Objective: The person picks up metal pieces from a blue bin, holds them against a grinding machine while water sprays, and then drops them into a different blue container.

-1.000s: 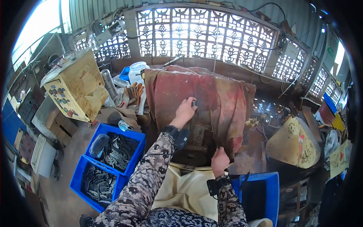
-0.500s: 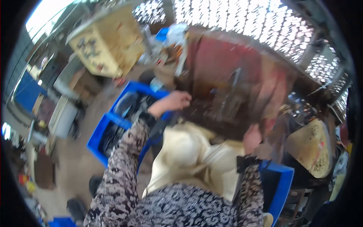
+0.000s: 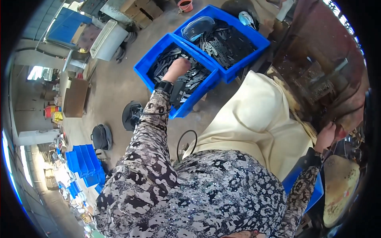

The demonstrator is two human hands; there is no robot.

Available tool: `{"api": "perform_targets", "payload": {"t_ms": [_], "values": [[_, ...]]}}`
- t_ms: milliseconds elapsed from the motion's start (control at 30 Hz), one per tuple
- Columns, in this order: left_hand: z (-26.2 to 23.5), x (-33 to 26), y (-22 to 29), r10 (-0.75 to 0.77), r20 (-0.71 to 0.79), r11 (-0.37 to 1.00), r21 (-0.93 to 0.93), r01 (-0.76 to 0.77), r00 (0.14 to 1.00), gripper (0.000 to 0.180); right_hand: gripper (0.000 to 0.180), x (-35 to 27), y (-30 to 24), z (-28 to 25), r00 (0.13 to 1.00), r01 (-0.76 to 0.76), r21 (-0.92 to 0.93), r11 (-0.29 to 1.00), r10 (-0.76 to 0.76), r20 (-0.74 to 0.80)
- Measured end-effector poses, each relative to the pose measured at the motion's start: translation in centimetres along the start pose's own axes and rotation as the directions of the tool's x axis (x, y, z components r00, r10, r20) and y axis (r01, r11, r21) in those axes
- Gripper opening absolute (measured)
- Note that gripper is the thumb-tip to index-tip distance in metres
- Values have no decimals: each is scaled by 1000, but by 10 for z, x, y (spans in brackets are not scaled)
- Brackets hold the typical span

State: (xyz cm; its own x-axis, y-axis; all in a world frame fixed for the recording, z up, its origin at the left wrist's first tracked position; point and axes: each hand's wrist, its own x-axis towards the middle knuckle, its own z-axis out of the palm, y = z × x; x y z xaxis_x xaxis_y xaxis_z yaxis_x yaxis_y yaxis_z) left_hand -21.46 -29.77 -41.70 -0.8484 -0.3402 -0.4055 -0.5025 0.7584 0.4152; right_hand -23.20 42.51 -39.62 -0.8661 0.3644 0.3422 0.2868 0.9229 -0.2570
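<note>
My left hand (image 3: 179, 67) reaches down into the nearer blue bin (image 3: 143, 73), over a heap of dark, flat, narrow strips (image 3: 196, 75). Its fingers are hidden below the hand, so I cannot make out whether it grips one. Off to the right, my right hand (image 3: 326, 135) rests by the edge of a dark, stained workbench (image 3: 297, 59), next to reddish-brown cloth. Its fingers look curled together; anything inside them is too small to see. A cream apron (image 3: 258, 107) covers my lap.
A second blue bin (image 3: 260, 41) adjoins the first, holding similar strips and a clear plastic container (image 3: 198, 27). On the floor at left are a black round object (image 3: 102, 137) and stacked blue crates (image 3: 85, 162). A stained yellowish board (image 3: 339, 186) stands at right.
The view has swung left and down toward the bins. My left hand has moved from the bench's edge into the nearer bin; my right hand stays by the bench.
</note>
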Motion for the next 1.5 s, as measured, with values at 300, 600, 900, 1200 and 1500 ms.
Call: {"api": "perform_targets", "payload": {"t_ms": [300, 600, 900, 1200, 1500], "values": [[46, -19, -25, 152, -262, 936, 347, -54, 953, 32, 43, 4, 6, 1, 999, -23, -77, 997, 25, 23], [81, -29, -40, 192, -270, 920, 384, -78, 943, 46, 42, 2, -2, -6, 1000, -19, -57, 998, 19, 10], [54, -18, -34, 357, -165, 793, 574, -204, 920, 31, 43, 2, -1, -5, 1000, 3, -45, 999, -2, 16], [26, -13, -14, 391, -423, 919, 220, -326, 817, 14, 44, 4, 7, -5, 999, -22, -56, 998, 25, 39], [15, -5, -2, -136, -376, 480, -834, -271, 917, 12, 44, 3, -5, -3, 995, -60, -62, 996, 64, 72]]}}
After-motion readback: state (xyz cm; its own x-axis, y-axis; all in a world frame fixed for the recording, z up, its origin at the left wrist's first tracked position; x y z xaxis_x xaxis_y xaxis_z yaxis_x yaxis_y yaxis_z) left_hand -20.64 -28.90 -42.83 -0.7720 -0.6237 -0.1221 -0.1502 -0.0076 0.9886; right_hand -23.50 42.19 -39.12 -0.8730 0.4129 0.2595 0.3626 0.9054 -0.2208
